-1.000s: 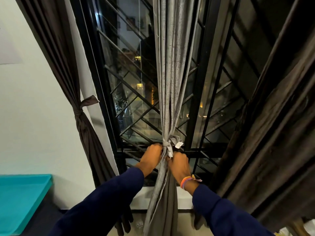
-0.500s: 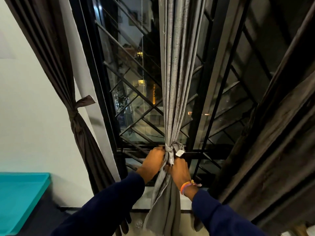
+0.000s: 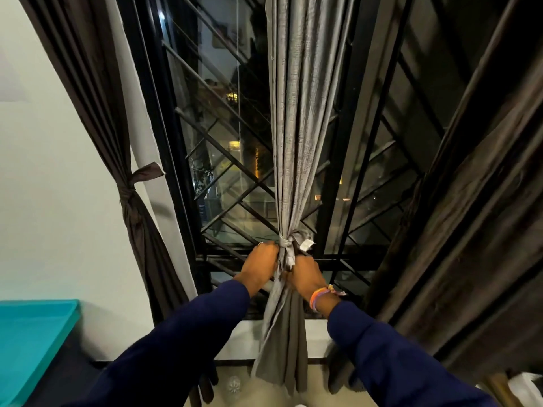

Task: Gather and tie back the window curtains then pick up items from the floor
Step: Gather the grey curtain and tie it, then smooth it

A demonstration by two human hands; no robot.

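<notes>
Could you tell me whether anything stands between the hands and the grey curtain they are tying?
Nothing visible does: the left hand and right hand already grip the grey curtain directly, just below its knot.

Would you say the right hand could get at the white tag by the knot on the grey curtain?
Probably yes: the right hand grips the grey curtain just below the white tag, with nothing between them.
</notes>
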